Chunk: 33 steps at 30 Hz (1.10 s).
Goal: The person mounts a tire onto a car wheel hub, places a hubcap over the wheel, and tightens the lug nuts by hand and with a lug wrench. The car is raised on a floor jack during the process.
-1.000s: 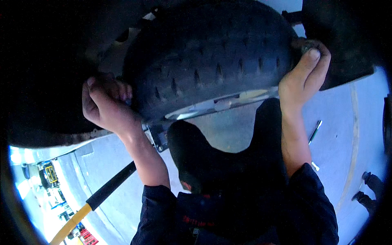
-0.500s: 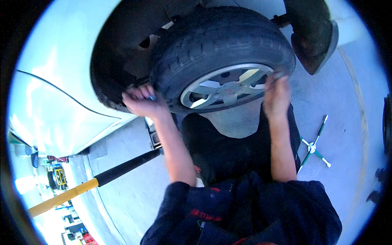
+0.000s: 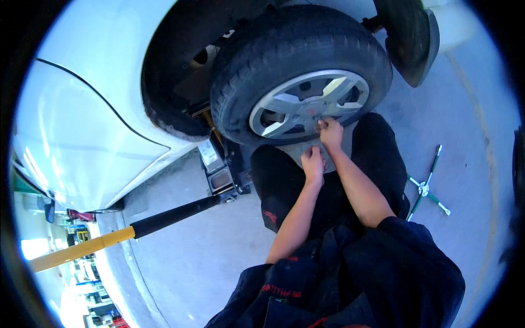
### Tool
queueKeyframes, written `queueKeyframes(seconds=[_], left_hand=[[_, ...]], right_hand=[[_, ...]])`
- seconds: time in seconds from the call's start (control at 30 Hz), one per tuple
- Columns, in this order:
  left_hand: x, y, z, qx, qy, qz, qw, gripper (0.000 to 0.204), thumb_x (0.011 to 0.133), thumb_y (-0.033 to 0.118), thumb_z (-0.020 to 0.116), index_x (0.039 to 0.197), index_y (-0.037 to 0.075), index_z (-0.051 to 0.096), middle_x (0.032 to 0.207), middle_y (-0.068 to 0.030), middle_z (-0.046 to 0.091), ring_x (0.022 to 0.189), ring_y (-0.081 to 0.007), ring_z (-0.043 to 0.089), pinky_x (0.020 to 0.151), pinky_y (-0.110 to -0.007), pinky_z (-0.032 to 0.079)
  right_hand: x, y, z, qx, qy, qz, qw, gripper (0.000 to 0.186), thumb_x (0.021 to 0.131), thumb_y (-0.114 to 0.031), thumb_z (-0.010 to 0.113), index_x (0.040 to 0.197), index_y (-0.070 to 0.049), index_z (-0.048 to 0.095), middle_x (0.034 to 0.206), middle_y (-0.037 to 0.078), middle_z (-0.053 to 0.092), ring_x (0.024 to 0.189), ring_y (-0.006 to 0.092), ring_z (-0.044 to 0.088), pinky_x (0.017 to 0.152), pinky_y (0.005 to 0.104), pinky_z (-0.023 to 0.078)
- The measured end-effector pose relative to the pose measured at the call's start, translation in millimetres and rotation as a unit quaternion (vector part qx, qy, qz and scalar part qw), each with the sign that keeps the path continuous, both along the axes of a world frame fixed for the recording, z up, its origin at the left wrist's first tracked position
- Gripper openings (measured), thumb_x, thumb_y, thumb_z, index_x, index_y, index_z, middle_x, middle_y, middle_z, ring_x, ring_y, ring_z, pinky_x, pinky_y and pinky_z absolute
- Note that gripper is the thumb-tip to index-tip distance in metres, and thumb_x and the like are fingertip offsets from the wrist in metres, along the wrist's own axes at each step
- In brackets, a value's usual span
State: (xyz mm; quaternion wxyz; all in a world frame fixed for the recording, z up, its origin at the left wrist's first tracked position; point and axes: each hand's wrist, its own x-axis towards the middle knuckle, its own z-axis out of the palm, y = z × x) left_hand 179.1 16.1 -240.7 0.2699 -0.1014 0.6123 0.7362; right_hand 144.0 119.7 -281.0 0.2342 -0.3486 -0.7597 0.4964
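Observation:
A wheel, with a dark tyre (image 3: 295, 60) and a silver spoked rim (image 3: 273, 104), sits in the wheel arch of a white car. My right hand (image 3: 331, 135) reaches the lower part of the rim, close to its centre. Its fingers are pinched at the spokes around something small and dark, too small to name. Just below and to the left, my left hand (image 3: 313, 165) is closed, held over the gap between my knees and apart from the wheel. Whatever lies inside its curled fingers is hidden.
A floor jack (image 3: 221, 177) stands left of the wheel under the car (image 3: 98, 115), its yellow and black handle (image 3: 117, 239) stretching to the lower left. On the floor at the right lies a four-way lug wrench (image 3: 423, 189). My bent knees flank the wheel's lower edge.
Both hands have come inward: the left from beside the tyre's left edge to between my knees, the right from the rim's right edge to near its centre. The view has shifted slightly.

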Motion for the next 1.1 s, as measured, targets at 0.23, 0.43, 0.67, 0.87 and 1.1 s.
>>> queueKeyframes(seconds=[0.23,0.43,0.67,0.87,1.1], left_hand=[[-4,-12,-7,0.007,-0.026,0.032,0.999,0.022,0.089,0.02,0.046,0.074,0.003,0.047,0.052,0.0001,0.036,0.041,-0.0109,0.035,0.039,-0.028,0.03],[2,-5,-2,-0.014,-0.021,0.014,1.0,0.022,0.088,0.02,0.047,0.074,0.004,0.047,0.052,0.0002,0.036,0.041,-0.0114,0.035,0.039,-0.028,0.03],[4,-3,1,0.006,-0.05,-0.007,0.999,0.02,0.087,0.02,0.048,0.076,0.003,0.048,0.054,0.0003,0.036,0.042,-0.0114,0.035,0.039,-0.028,0.029],[4,-6,-2,-0.003,-0.039,-0.023,0.999,0.019,0.088,0.018,0.046,0.078,0.002,0.049,0.055,0.0011,0.035,0.043,-0.0103,0.035,0.039,-0.027,0.028],[3,-6,-2,-0.002,-0.024,-0.046,0.999,0.02,0.088,0.02,0.047,0.078,0.003,0.05,0.055,0.0012,0.037,0.044,-0.01,0.036,0.039,-0.026,0.029]], right_hand=[[-23,-16,-12,-0.198,0.176,-0.133,0.955,0.009,0.079,-0.006,0.062,0.084,0.002,0.061,0.068,0.013,0.065,0.061,0.0201,0.065,0.059,0.0334,0.049],[-13,-6,-4,-0.15,0.095,-0.073,0.981,0.008,0.08,-0.002,0.061,0.082,0.005,0.058,0.072,0.014,0.064,0.066,0.0217,0.065,0.059,0.0311,0.051],[-23,11,-19,-0.649,0.286,-0.147,0.689,0.012,0.078,0.008,0.056,0.089,0.01,0.053,0.094,0.015,0.058,0.082,0.0258,0.063,0.065,0.026,0.057],[-17,-3,2,-0.663,0.301,-0.172,0.663,0.015,0.079,0.005,0.058,0.092,0.01,0.053,0.095,0.014,0.058,0.086,0.0257,0.062,0.068,0.0262,0.058],[-26,1,-23,-0.685,0.301,-0.17,0.642,0.011,0.085,-0.003,0.056,0.094,0.003,0.056,0.093,0.012,0.059,0.08,0.0235,0.06,0.071,0.0297,0.057]])
